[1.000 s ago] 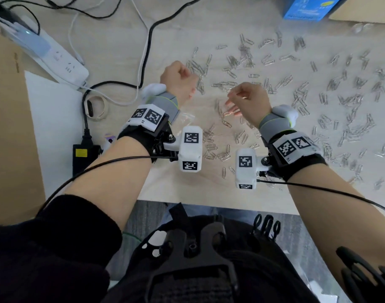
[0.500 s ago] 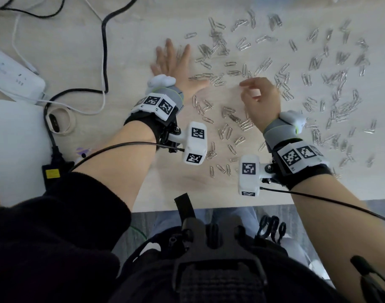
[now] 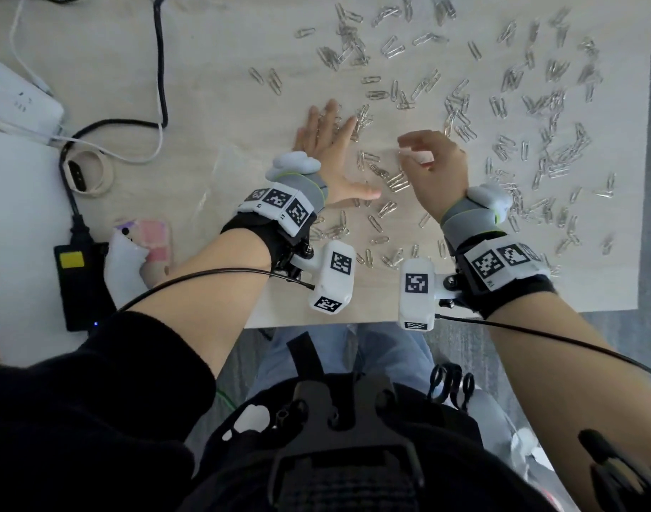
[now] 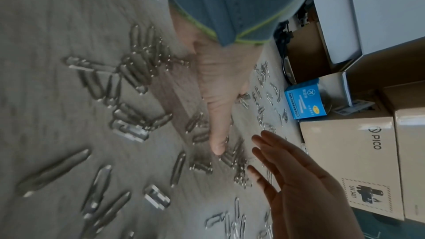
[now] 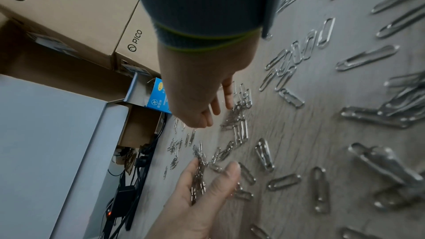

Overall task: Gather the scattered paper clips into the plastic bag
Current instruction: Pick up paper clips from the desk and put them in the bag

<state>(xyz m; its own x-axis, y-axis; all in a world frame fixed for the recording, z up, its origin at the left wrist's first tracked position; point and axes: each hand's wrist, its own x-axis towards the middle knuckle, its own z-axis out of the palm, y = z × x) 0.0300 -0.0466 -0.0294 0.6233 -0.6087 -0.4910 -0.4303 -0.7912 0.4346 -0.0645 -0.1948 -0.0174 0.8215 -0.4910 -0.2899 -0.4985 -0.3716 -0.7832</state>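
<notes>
Silver paper clips (image 3: 398, 182) lie scattered over the pale wooden table, thickest to the right and far side. The clear plastic bag (image 3: 228, 168) lies flat just left of my left wrist. With fingers spread, my left hand (image 3: 338, 149) rests on the table among the clips; the right wrist view shows several clips against its palm (image 5: 202, 184). Slightly right of it, my right hand (image 3: 416, 153) hovers over the clips with relaxed fingers and holds nothing I can see. The left wrist view shows my left thumb (image 4: 218, 134) on the table and the right hand (image 4: 287, 170) beside it.
A white power strip (image 3: 17, 101), black cables (image 3: 161, 68), a black adapter (image 3: 76, 275) and a wristband (image 3: 84, 171) sit at the left. The table's front edge (image 3: 353, 323) is close behind my wrists. Cardboard boxes (image 4: 349, 161) and a blue box (image 4: 303, 101) stand at the far side.
My left hand has opened from a fist and now lies flat on the table among the clips. The right hand's fingers have loosened. The head view has shifted closer.
</notes>
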